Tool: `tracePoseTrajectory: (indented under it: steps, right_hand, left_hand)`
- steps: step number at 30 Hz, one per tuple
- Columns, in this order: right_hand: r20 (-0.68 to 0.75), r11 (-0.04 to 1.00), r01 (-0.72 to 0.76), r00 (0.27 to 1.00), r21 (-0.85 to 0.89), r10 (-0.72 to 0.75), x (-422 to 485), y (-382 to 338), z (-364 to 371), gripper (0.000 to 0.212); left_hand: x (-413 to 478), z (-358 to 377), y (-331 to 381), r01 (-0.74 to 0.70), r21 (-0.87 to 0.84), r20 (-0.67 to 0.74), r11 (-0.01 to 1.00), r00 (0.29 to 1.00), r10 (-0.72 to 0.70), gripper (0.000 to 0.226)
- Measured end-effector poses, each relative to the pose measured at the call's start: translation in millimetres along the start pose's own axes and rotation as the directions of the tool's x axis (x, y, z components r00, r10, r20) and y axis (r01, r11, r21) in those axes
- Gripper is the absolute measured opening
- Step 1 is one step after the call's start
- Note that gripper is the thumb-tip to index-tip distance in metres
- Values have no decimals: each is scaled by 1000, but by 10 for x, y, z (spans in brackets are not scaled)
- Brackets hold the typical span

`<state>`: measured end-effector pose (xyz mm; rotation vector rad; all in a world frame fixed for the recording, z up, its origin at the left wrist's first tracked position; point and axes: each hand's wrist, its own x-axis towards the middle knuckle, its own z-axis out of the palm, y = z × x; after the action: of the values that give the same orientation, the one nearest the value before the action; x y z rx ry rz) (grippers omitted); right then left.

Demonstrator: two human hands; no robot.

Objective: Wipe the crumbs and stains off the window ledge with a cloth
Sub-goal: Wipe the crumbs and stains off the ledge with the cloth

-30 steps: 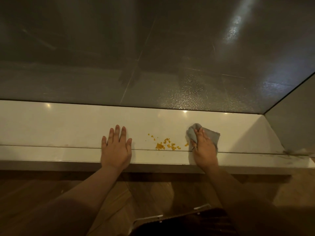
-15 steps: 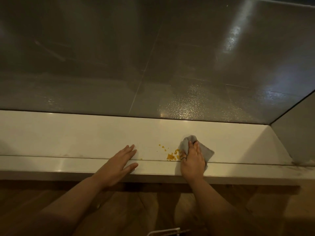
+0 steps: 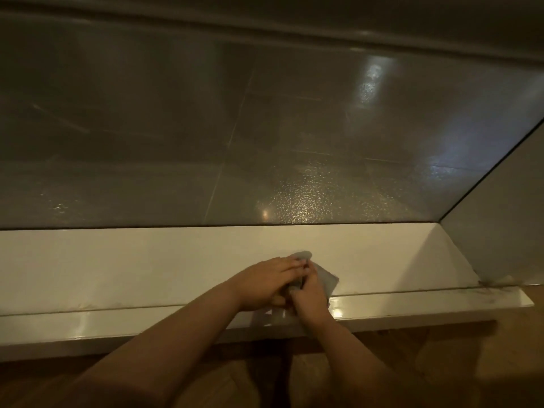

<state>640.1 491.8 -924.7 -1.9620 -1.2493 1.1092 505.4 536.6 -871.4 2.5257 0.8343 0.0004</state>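
Here, on the left, the glossy white window ledge (image 3: 117, 269) runs along the foot of a dim frosted glass pane (image 3: 176, 128), with a faint smear near its front lip. Right of the middle, the left hand (image 3: 265, 282) lies low over the ledge, palm down, its fingers only slightly bent and reaching across to the right hand (image 3: 310, 295), which it touches. The blur leaves it unclear whether the left hand has hold of anything. The right hand sits just beside it with its fingers bent down onto the crumpled grey cloth (image 3: 328, 279), bunching and gripping it against the ledge. The grey cloth shows above both sets of fingertips and sticks out to the right of the right hand, flat on the white surface. Farther right, dark grime (image 3: 494, 285) sits in the corner where the ledge meets the grey side wall (image 3: 506, 216). Brown wooden floor (image 3: 441, 363) lies below the ledge.
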Motion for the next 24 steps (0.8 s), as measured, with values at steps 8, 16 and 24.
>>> tracePoseTrajectory:
  steps: [8, 16, 24]
  right_hand:
    - [94, 995, 96, 991, 14, -97, -34, 10, -614, 46]
    - [62, 956, 210, 978, -204, -201, -91, 575, -936, 56]
    - [-8, 978, 170, 985, -124, -172, -78, 547, -919, 46]
  left_hand:
    - [594, 17, 99, -47, 178, 212, 983, 977, 8, 95]
    - [661, 364, 138, -116, 318, 211, 941, 976, 49, 68]
    - [686, 585, 633, 184, 311, 35, 932, 978, -205, 56]
